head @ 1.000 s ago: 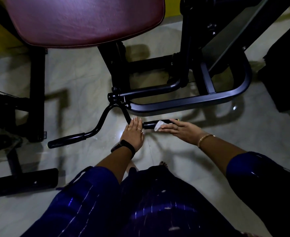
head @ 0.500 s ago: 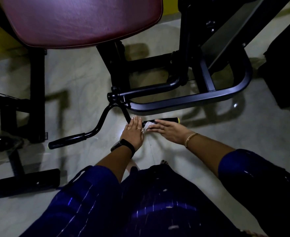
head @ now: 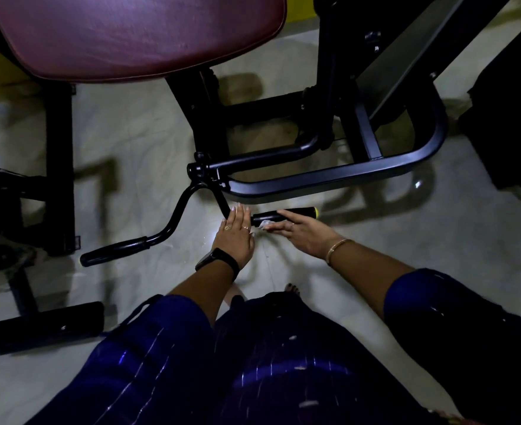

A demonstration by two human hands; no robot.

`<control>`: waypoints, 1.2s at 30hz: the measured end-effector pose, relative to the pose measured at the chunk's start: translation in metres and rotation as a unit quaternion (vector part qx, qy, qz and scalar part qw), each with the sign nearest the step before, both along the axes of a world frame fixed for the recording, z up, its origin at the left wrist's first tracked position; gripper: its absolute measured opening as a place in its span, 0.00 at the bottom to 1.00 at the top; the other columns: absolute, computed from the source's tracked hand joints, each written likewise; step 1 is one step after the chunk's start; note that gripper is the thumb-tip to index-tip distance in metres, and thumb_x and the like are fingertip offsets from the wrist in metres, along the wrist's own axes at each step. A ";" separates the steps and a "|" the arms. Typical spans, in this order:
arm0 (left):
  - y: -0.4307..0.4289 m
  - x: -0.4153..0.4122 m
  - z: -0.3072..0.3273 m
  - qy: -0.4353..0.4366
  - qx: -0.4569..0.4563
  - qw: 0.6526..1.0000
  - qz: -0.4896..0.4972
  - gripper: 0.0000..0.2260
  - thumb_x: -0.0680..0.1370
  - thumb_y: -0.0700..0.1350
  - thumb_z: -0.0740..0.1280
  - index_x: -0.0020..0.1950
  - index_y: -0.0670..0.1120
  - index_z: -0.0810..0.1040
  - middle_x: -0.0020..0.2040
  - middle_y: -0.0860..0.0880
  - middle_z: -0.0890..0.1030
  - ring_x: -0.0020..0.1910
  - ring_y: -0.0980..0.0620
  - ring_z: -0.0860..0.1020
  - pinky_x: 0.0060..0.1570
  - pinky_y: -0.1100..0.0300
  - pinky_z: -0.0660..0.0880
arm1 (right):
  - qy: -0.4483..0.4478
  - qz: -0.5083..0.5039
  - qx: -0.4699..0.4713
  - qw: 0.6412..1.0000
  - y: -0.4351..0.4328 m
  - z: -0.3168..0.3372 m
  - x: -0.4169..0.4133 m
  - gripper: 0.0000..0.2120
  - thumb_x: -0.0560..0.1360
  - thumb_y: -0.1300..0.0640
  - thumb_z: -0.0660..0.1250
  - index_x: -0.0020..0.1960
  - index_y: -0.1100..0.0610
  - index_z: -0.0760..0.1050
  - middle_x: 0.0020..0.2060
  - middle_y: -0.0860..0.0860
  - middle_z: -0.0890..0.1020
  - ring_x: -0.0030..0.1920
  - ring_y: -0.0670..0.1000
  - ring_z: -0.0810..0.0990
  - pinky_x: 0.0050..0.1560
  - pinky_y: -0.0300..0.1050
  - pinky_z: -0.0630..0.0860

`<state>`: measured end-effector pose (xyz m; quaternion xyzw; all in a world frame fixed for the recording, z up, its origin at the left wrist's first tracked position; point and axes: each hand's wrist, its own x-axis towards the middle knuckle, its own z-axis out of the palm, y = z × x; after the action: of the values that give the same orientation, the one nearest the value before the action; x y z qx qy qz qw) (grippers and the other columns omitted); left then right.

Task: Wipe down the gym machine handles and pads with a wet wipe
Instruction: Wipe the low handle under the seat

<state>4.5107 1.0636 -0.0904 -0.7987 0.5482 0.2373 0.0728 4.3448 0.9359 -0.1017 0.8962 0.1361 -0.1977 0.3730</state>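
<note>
Reaching forward and down, the right hand lays almost straight fingers on the black foam grip with a yellow end cap, pressing a small white wet wipe against its near side. Just left of this grip, the left hand rests flat on the black bent metal bar, fingers straight and together, holding nothing.

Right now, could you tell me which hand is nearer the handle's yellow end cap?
Right. The right hand lies on the grip beside the yellow end cap; the left hand rests past the grip's other end.
</note>
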 end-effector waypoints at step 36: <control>0.002 0.009 0.000 -0.025 0.011 0.998 -0.055 0.28 0.85 0.49 0.49 0.80 0.42 0.41 0.80 0.43 0.44 0.79 0.46 0.44 0.76 0.52 0.46 | -0.254 -0.321 0.338 0.848 -0.019 0.006 -0.021 0.24 0.63 0.59 0.72 0.59 0.60 0.77 0.50 0.55 0.81 0.46 0.57 0.80 0.58 0.51 0.64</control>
<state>4.5199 1.0657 -0.0901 -0.7724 0.5862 0.2192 0.1084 4.3236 0.9165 -0.0959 0.9796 -0.1997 -0.0137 -0.0156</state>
